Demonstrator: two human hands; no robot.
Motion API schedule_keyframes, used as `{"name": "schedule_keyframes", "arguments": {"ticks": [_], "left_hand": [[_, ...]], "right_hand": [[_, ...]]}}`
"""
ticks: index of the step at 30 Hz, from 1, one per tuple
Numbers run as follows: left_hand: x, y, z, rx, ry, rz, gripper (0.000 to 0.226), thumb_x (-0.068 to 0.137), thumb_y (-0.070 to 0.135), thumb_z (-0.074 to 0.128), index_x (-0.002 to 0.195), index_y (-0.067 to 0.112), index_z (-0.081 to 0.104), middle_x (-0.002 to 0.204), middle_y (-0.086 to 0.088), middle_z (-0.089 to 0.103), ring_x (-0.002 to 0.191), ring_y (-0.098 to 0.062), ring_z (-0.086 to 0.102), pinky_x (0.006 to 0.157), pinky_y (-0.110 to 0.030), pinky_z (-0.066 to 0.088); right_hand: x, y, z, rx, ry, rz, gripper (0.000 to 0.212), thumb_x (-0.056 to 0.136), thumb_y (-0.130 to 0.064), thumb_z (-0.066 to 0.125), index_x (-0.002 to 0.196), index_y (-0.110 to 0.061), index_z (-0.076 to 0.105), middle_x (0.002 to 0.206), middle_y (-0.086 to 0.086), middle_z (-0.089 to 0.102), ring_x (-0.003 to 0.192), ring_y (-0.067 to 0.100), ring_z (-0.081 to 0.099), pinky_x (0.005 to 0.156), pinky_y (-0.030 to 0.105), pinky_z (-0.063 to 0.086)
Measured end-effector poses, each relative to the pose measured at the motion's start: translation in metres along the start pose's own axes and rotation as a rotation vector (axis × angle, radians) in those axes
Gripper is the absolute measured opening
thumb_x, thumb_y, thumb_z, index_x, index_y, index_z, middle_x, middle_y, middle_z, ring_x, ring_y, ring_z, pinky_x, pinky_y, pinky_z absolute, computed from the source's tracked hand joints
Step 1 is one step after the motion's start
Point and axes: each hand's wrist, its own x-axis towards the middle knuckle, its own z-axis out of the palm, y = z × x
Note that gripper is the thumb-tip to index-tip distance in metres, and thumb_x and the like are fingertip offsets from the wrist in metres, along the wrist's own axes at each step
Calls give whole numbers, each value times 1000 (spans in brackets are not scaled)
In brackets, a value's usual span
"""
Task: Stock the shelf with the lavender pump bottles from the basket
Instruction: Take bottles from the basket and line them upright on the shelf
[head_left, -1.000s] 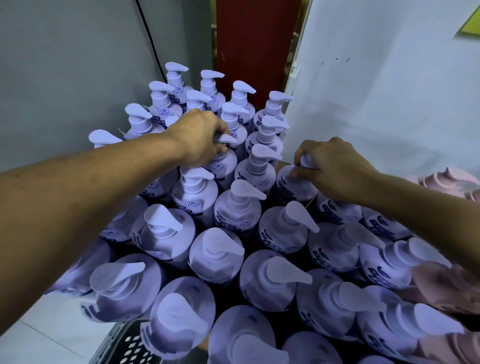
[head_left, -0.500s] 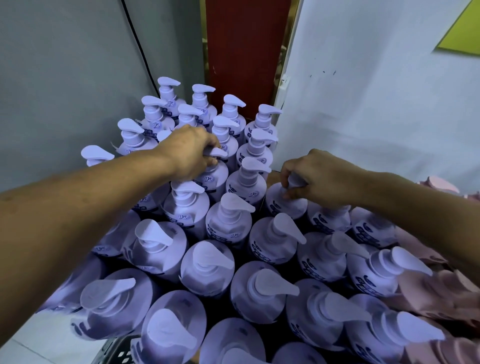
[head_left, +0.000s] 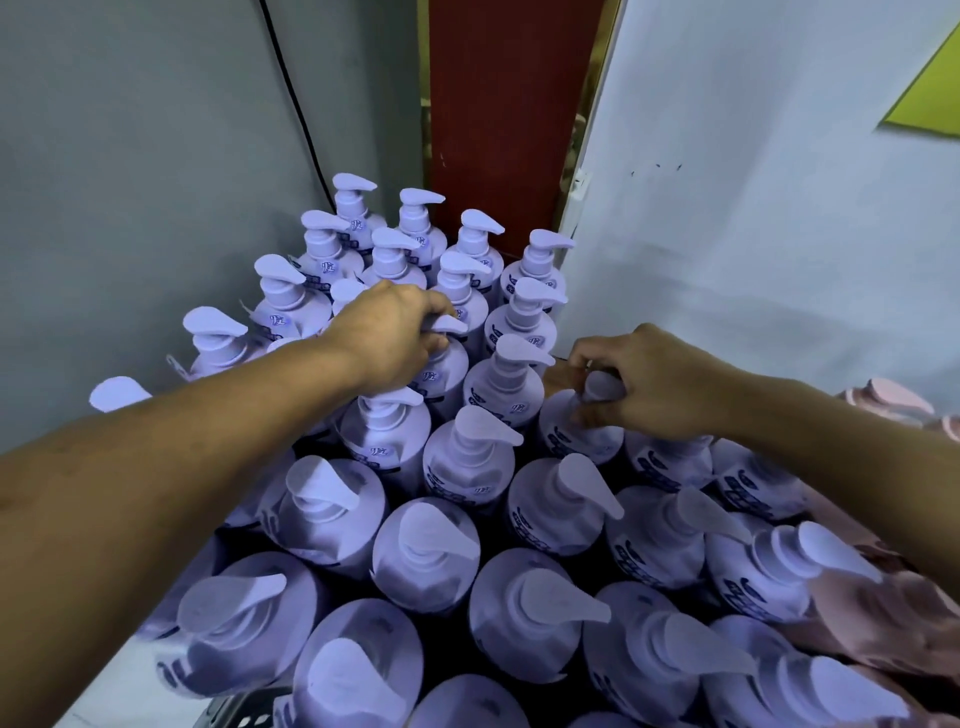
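Lavender pump bottles (head_left: 435, 551), roughly thirty; one each in left hand (head_left: 387, 335), right hand (head_left: 652, 387)

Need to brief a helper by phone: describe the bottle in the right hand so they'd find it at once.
Follow the white wall panel on the right down to its foot. There, just this side of a bare brown patch, stands the bottle. Unlike its neighbours, its pump head is hidden inside the right hand's grip.

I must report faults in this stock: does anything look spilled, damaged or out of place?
No spill or damage shows. Only the pink plastic pump bottles at the right edge break the block of lavender plastic pump bottles.
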Motion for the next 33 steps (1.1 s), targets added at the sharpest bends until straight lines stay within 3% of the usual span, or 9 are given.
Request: {"name": "schedule_keyframes", "arguments": {"ticks": [4, 7, 9, 13, 16, 19, 21, 25, 33], "left_hand": [[-3, 0, 0, -27, 4, -9, 24, 93, 26, 59, 116, 21, 62, 81, -2, 58, 93, -27, 51, 86, -44, 49], [-5, 1, 1, -69, 18, -22, 25, 93, 26, 59, 118, 23, 62, 89, -4, 64, 99, -27, 52, 87, -45, 49], [-6, 1, 2, -93, 33, -34, 28, 93, 26, 60, 121, 26, 62, 98, -5, 67, 105, -28, 53, 90, -44, 49], [-7, 1, 3, -122, 41, -47, 32, 93, 26, 60, 124, 31, 61, 102, -4, 68, 107, -27, 54, 90, -43, 50], [-6, 0, 3, -127, 29, -59, 34, 94, 27, 59, 127, 34, 59, 105, -3, 67, 108, -26, 55, 91, -43, 50], [-5, 0, 4, -115, 30, -48, 33, 94, 28, 58, 127, 35, 59, 109, -1, 67, 112, -25, 54, 94, -39, 47], [-5, -1, 5, -111, 36, -41, 34, 94, 29, 57, 127, 37, 58, 109, 0, 67, 113, -26, 52, 94, -37, 46], [-5, -3, 6, -117, 55, -36, 34, 94, 30, 59, 127, 38, 58, 113, -1, 67, 113, -27, 54, 94, -35, 46], [-6, 0, 5, -109, 44, -64, 33, 94, 29, 59, 126, 38, 59, 107, 0, 67, 111, -24, 53, 94, -42, 47]], "right_hand": [[1, -1, 0, -11, -29, 12, 26, 78, -37, 76, 98, -37, 59, 70, -31, 61, 68, -9, 57, 59, 13, 36], [1, -6, -9, -29, -96, 25, 33, 78, -60, 65, 102, -38, 63, 86, -20, 69, 79, -2, 63, 70, 11, 44], [9, -7, -16, 31, 84, 74, 48, 81, -72, 50, 94, -30, 68, 81, -11, 71, 77, 7, 65, 70, 21, 49], [58, 5, -30, 73, 553, 228, 19, 93, -36, 60, 101, -19, 65, 94, -3, 68, 86, 19, 64, 75, 27, 46], [101, 16, -33, -21, 477, 266, 38, 97, -27, 53, 133, -15, 53, 128, 12, 59, 111, 32, 57, 92, 35, 43], [127, 25, -29, -20, 265, 315, 45, 100, -33, 48, 143, -23, 44, 137, 14, 53, 119, 35, 53, 94, 35, 42], [135, 30, -23, 120, 198, 359, 39, 97, -35, 55, 135, -27, 51, 130, 11, 58, 109, 31, 57, 86, 31, 46], [143, 35, -13, 200, 329, 336, 21, 91, -24, 66, 111, -21, 60, 105, 9, 64, 84, 26, 56, 72, 29, 46], [109, 57, -14, 286, 649, 465, 14, 89, -13, 58, 97, -17, 69, 94, 4, 67, 86, 24, 62, 75, 30, 53]]}}
